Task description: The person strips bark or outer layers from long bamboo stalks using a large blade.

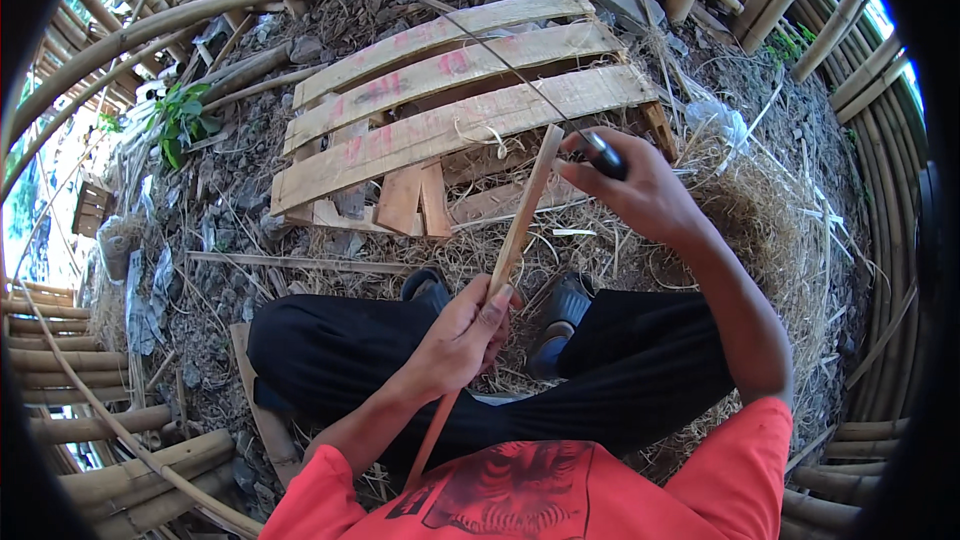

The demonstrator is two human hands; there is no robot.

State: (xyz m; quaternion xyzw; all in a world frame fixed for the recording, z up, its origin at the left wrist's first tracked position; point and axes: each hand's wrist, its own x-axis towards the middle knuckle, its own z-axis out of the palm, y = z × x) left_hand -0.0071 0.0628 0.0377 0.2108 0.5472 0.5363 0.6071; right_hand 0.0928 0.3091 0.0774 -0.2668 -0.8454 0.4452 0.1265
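My left hand (455,340) is closed around the middle of a long, narrow bamboo strip (527,202). The strip slants up and away to the right, its lower end reaching toward my red shirt. In my right hand (645,190), fingers wrapped round it, is the black handle of a long knife (530,82). Its thin, dark blade points up and to the left, over a slatted wooden pallet (440,132). The strip's upper end lies close to my right fingertips and the base of the blade; whether they touch I cannot tell.
Curled shavings (745,205) and dry straw cover the soil around the pallet. My crossed legs in dark trousers (340,340) and sandals (567,312) are close below my hands. Bamboo fencing (885,190) encloses the place. A green plant (180,125) grows at the left.
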